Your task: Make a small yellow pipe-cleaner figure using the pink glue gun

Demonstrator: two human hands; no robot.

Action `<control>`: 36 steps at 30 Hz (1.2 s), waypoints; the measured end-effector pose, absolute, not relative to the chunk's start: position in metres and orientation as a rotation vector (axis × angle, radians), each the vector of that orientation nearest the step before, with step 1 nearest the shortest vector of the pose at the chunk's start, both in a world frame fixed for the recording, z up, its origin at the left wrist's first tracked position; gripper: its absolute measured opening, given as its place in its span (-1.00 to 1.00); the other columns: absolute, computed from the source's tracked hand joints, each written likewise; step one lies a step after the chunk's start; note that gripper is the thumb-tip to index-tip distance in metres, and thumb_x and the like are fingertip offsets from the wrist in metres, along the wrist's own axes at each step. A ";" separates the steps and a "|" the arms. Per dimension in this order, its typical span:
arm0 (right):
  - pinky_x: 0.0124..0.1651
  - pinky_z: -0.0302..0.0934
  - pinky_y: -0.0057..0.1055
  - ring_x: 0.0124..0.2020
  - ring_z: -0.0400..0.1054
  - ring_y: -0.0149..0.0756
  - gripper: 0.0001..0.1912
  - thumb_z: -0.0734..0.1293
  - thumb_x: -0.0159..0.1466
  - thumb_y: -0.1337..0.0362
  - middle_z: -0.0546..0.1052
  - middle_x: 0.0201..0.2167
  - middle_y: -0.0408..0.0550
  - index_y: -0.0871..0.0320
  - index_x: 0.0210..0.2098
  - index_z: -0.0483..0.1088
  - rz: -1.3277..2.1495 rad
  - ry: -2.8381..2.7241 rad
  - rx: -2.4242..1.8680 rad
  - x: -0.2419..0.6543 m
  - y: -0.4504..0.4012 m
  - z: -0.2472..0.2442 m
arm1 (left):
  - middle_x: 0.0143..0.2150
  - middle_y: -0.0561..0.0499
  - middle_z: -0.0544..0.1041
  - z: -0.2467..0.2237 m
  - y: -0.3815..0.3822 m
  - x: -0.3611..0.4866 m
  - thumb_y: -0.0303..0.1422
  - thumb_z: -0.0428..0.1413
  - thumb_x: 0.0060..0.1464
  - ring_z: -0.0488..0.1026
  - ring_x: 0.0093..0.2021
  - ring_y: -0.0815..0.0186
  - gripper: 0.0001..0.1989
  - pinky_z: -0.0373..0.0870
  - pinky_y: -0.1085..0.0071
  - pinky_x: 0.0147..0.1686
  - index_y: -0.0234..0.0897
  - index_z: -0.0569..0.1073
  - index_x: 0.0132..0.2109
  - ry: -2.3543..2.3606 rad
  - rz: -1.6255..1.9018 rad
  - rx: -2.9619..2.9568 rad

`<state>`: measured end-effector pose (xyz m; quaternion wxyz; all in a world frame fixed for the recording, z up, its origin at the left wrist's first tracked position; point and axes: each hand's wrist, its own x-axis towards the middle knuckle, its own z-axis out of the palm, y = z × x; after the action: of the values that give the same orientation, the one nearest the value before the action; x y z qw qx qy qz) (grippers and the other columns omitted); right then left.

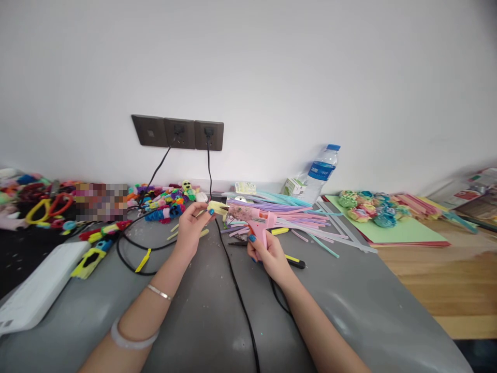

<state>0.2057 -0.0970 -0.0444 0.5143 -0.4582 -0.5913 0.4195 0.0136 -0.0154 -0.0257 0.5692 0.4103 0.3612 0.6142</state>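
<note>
Near the middle of the grey table (202, 311), my left hand (191, 228) pinches a small pale yellow fuzzy piece (217, 208) between thumb and fingers. My right hand (268, 254) is wrapped round the handle of a pink glue gun (260, 218), whose nozzle points left. The nozzle tip meets or nearly meets the yellow piece; the exact contact is too small to tell. Behind the glue gun lie many purple, pink and teal fuzzy stems (303, 210). A few pale yellow stems (203, 233) lie beside my left hand.
A black cable (236, 290) crosses the table, with more cable looped at the left. A white box-like object (42, 285) and colourful fuzzy figures (166, 204) are on the left. A water bottle (321, 173) leans by the wall. Right are fuzzy flowers (365, 210) on green paper (411, 230).
</note>
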 end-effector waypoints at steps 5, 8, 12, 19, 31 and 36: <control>-0.53 -0.11 -0.42 -0.65 0.01 -0.45 -0.63 0.20 0.35 -0.02 0.26 -0.71 -0.27 0.11 -0.44 0.19 1.007 -1.424 -1.102 0.207 -0.096 -0.044 | -0.29 0.05 0.57 -0.024 -0.015 0.014 -0.20 0.41 -0.32 0.51 -0.33 0.35 -0.62 0.53 0.35 -0.20 -0.23 0.49 -0.34 0.857 1.478 0.945; -0.52 -0.11 -0.42 -0.65 0.01 -0.46 -0.61 0.21 0.34 -0.02 0.26 -0.71 -0.26 0.11 -0.46 0.18 0.997 -1.416 -1.112 0.207 -0.096 -0.044 | -0.31 0.05 0.56 -0.022 -0.016 0.015 -0.20 0.42 -0.34 0.52 -0.32 0.35 -0.62 0.53 0.35 -0.20 -0.24 0.49 -0.35 0.853 1.497 0.927; -0.52 -0.09 -0.43 -0.65 0.02 -0.46 -0.59 0.21 0.34 -0.03 0.26 -0.72 -0.25 0.11 -0.49 0.17 0.983 -1.416 -1.135 0.206 -0.097 -0.044 | -0.31 0.06 0.56 -0.022 -0.015 0.014 -0.24 0.41 -0.30 0.52 -0.31 0.36 -0.64 0.52 0.38 -0.20 -0.25 0.49 -0.34 0.853 1.511 0.913; -0.53 -0.09 -0.44 -0.66 0.01 -0.47 -0.63 0.22 0.33 -0.02 0.26 -0.72 -0.26 0.13 -0.45 0.21 0.942 -1.379 -1.163 0.207 -0.097 -0.043 | -0.27 0.05 0.57 -0.024 -0.014 0.013 -0.24 0.40 -0.26 0.54 -0.30 0.36 -0.66 0.52 0.39 -0.20 -0.24 0.49 -0.32 0.838 1.545 0.901; -0.52 -0.09 -0.43 -0.66 0.02 -0.45 -0.67 0.21 0.34 0.00 0.25 -0.71 -0.28 0.14 -0.34 0.24 0.986 -1.401 -1.074 0.205 -0.099 -0.042 | -0.28 0.05 0.54 -0.025 -0.018 0.015 -0.15 0.38 -0.27 0.54 -0.32 0.31 -0.62 0.52 0.33 -0.17 -0.23 0.48 -0.33 0.887 1.369 1.021; -0.52 -0.09 -0.42 -0.65 0.02 -0.46 -0.64 0.20 0.34 0.00 0.25 -0.71 -0.26 0.13 -0.42 0.21 0.974 -1.426 -1.111 0.205 -0.100 -0.042 | -0.28 0.05 0.54 -0.025 -0.018 0.016 -0.14 0.38 -0.27 0.54 -0.32 0.30 -0.61 0.51 0.30 -0.15 -0.24 0.48 -0.32 0.887 1.360 1.029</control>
<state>0.2052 -0.1004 -0.0420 0.5178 -0.4629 -0.5942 0.4057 0.0158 -0.0184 -0.0247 0.5724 0.4389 0.3784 0.5801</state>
